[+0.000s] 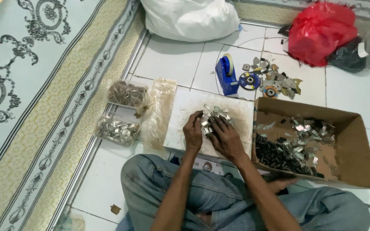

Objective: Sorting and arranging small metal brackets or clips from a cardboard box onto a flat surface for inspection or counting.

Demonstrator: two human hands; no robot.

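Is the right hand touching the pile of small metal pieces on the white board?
Touching. The head view shows the right hand with its fingers laid on the near edge of the pile of metal pieces on the white board, no gap visible.

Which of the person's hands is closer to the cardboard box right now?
Right. The right hand rests on the pile of small metal pieces, just beside the cardboard box; the left hand is on the pile's far side.

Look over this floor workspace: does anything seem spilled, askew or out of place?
Yes. Flat metal offcuts lie scattered loose on the tiles beside the blue tape dispenser, outside any container. The cardboard box sits askew, one flap folded outward.
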